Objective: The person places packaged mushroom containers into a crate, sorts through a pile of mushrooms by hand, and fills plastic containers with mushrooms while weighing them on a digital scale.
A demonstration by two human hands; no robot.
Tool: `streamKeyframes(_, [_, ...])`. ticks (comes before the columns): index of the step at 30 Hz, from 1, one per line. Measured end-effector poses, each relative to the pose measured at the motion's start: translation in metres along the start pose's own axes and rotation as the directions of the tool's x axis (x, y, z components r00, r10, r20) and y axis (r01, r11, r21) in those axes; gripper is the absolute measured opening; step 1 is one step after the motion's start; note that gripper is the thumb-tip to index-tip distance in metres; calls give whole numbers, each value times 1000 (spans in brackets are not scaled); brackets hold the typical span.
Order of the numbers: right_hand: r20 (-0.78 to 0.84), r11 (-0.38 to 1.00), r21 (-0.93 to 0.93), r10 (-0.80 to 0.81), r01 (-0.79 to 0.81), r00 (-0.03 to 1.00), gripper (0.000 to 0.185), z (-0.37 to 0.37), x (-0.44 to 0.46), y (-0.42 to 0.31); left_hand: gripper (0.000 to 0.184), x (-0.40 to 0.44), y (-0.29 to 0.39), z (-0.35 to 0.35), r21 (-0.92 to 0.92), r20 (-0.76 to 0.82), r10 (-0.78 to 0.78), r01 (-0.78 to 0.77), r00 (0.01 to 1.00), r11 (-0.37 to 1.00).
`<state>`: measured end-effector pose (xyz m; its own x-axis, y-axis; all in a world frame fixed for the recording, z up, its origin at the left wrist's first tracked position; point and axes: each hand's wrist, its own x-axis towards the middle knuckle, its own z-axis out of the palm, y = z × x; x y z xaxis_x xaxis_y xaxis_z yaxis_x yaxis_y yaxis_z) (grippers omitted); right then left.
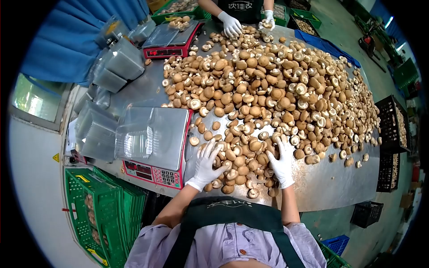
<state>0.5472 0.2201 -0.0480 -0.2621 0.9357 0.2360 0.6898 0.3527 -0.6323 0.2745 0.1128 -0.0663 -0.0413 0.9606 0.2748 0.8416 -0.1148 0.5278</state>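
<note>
At the near edge of the metal worktable (335, 192), a loose group of shiitake mushrooms (241, 161) lies btwn the operator's two white-gloved hands.

L hand (204, 165): palm down at L side of group, fingers spread & pointing fwd, thumb extended twd R over the caps. R hand (281, 164): at R side of group, fingers extended fwd, thumb held apart & directed twd L. Caps face up on most units in the group; some show pale gills or stems.

Main mushroom heap (277, 85): directly fwd of the group, covering most of the table's center & R side.

Near digital scale (172, 127): L of L hand, red frame, display & keypad on operator side. Its platform carries a clear plastic tray (134, 142). Far digital scale (185, 44): same type, nr the far L edge.

Clear plastic container stacks (117, 64): along L edge, btwn scales & wall.

Co-worker (241, 6): opp. side, dark apron, both gloves at the heap's far end.

Green plastic crates (89, 214): below table ht., L side.
</note>
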Motion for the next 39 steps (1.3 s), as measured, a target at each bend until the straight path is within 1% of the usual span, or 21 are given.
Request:
streamKeyframes(2, [15,999,-16,-31,31,999,61,2,10,-12,69,9,2,5,57,39,-43,41,998,998])
streamKeyframes(4, [27,995,23,-93,93,995,60,18,9,-23,65,15,-4,16,186,-22,-53,57,998,981])
streamKeyframes(5, [115,995,-1,-103,104,988,58,28,6,-31,64,18,-12,21,247,-63,-27,42,998,968])
streamKeyframes(6, [144,984,-4,-175,178,974,55,35,1,-44,60,21,-18,23,240,-104,12,13,994,971])
streamKeyframes(9, [214,929,-36,-354,369,911,46,45,-17,-56,55,29,-21,25,220,-170,-19,56,985,974])
streamKeyframes(11, [188,937,-47,-333,347,924,37,43,-23,-50,48,29,-26,24,137,-193,-37,64,981,989])
streamKeyframes(14, [70,963,-65,-256,260,964,35,30,-21,-35,29,33,-43,24,-146,-294,-102,61,950,987])
streamKeyframes(15, [30,973,-14,-229,230,973,36,27,-21,-28,26,37,-42,19,-227,-259,-146,87,955,970])
streamKeyframes(17, [-36,997,13,-81,81,996,35,21,-18,-27,24,47,-35,10,-273,-202,-165,106,965,956])
streamKeyframes(18, [-89,996,46,-73,78,993,34,22,-15,-19,26,53,-35,10,-304,-184,-174,112,967,946])
streamKeyframes(21, [-134,998,59,-5,13,991,34,16,-7,-1,29,72,-28,15,-229,-150,-83,47,985,972])
streamKeyframes(25, [-152,990,116,98,-81,983,29,11,-11,-1,49,99,-6,15,-81,134,-1,12,991,997])
streamKeyframes(26, [-129,985,129,134,-118,982,27,8,-14,-4,53,103,-5,20,-120,247,-56,88,967,989])
streamKeyframes(27, [-127,984,126,139,-123,982,27,4,-16,-11,51,110,0,21,-46,335,-36,54,941,997])
streamKeyframes(29, [-119,992,60,-105,112,987,24,-3,-19,-30,46,113,-8,33,7,317,65,-70,946,998])
streamKeyframes(30, [-70,980,35,-193,195,979,23,-5,-23,-44,46,113,-11,36,6,318,66,-72,946,997])
streamKeyframes(31, [-24,957,69,-280,281,960,23,1,-28,-55,43,114,-12,38,-41,289,83,-74,954,996])
streamKeyframes(33, [249,925,47,-376,377,892,29,10,-44,-76,40,114,-13,38,-88,260,105,-84,960,993])
streamKeyframes(35, [395,848,-38,-474,529,787,33,25,-57,-81,41,109,-11,31,-353,167,15,45,986,934])
streamKeyframes(37, [396,849,-69,-458,523,796,35,43,-67,-76,50,104,1,10,-489,182,-138,211,974,847])
streamKeyframes(39, [397,846,-97,-450,524,800,38,49,-66,-73,54,93,3,-3,-846,280,-188,334,941,415])
